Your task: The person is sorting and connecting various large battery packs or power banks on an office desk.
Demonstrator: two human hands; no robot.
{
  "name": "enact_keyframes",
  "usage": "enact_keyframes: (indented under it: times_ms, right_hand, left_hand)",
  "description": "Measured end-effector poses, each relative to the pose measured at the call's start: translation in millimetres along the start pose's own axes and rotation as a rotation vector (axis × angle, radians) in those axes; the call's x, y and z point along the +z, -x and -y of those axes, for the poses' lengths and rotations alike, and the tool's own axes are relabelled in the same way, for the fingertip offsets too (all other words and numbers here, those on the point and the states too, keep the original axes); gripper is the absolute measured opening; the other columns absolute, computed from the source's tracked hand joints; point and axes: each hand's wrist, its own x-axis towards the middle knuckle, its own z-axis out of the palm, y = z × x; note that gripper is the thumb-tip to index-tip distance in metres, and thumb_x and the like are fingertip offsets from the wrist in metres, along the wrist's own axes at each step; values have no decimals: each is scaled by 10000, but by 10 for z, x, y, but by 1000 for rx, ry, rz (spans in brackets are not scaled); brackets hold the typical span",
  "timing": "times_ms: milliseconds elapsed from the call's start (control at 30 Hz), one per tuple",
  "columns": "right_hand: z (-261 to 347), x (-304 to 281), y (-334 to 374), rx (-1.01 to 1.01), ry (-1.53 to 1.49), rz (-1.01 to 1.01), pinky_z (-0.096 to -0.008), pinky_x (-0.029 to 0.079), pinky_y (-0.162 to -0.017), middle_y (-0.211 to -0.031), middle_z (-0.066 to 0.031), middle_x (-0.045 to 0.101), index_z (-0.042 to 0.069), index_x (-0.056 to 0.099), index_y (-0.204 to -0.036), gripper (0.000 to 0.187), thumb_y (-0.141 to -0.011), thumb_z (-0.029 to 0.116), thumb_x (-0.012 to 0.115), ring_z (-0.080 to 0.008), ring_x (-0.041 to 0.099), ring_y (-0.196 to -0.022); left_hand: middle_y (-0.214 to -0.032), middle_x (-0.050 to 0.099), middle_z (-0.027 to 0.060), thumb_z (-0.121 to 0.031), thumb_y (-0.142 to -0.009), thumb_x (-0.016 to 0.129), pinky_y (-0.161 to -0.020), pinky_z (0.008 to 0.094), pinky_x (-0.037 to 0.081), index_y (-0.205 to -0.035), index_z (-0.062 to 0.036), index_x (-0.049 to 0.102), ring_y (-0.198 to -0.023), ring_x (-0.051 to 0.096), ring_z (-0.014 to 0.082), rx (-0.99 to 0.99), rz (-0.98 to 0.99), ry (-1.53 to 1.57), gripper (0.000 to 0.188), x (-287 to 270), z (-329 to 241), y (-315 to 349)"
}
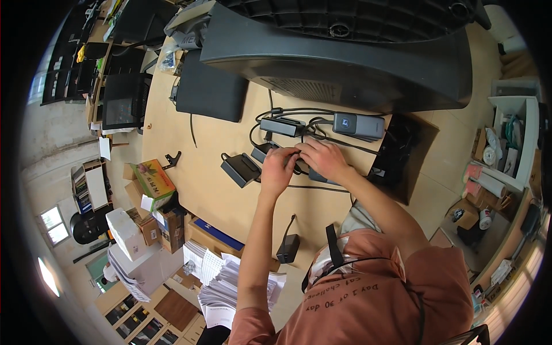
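Observation:
My left hand (277, 168) and my right hand (324, 159) meet over the table, fingertips pinched together around a thin black cable (298, 154). Fingers cover most of the piece held. Just behind them lie a black box-shaped adapter (282, 126) and a grey power bank (359, 126) with a lit display. One black adapter (261, 152) is partly hidden beside my left hand, and another adapter (240, 169) lies to its left. A dark blue-grey block (319, 177) shows partly from beneath my right hand.
A large black computer case (345, 69) spans the table's far side, with a flat black pad (211, 86) left of it. An open box of black cables (402, 155) stands at right. Near the front edge lies another adapter (288, 249). Paper stacks (224, 282) and cartons (152, 184) sit at left.

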Motion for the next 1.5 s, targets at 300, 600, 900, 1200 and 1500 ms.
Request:
enact_keyframes:
  times_ms: [300, 600, 900, 1200, 1500]
  right_hand:
    - [-100, -3, 45, -158, 101, -59, -331, 587, -604, -1075, -39, 688, 89, 695, -1136, 279, -869, 169, 682, -220, 715, -729]
    - [-177, 203, 7, 271, -39, -95, -437, 563, -656, -977, -57, 681, 93, 689, -1042, 172, -944, 228, 648, -337, 687, -770]
    - [-252, 287, -143, 178, -11, -94, -416, 583, -618, -943, -55, 650, 95, 690, -945, 87, -897, 166, 681, -300, 701, -725]
    - [-230, 259, -224, 209, -5, -44, -426, 580, -641, -964, -60, 643, 84, 679, -940, 83, -898, 156, 677, -308, 700, -764]
    - [-226, 291, -173, 171, -47, -71, -416, 568, -639, -953, -53, 631, 88, 675, -946, 87, -912, 167, 664, -297, 691, -743]
  left_hand:
    - [-888, 733, 74, -52, -983, 649, -737, 216, 514, -1064, 15, 591, -838, 677, 100, -475, 342, 1020, 120, 1, 287, -137]
    - [-1216, 634, 40, -123, -748, 818, -979, 461, 471, -1250, -182, 657, -1159, 548, 308, 244, 17, -399, 531, -80, 88, -555]
    - [-1139, 676, 47, -30, -721, 808, -987, 431, 486, -1161, -140, 713, -1132, 547, 338, 108, 185, -45, 464, -174, 317, -645]
    - [-1131, 689, 52, 32, -673, 811, -1002, 423, 486, -1123, -125, 726, -1126, 566, 335, 70, 208, 63, 484, -238, 368, -724]
    - [-1123, 695, 76, 24, -658, 827, -989, 416, 492, -1115, -105, 732, -1116, 582, 332, 72, 195, 72, 485, -209, 360, -668]
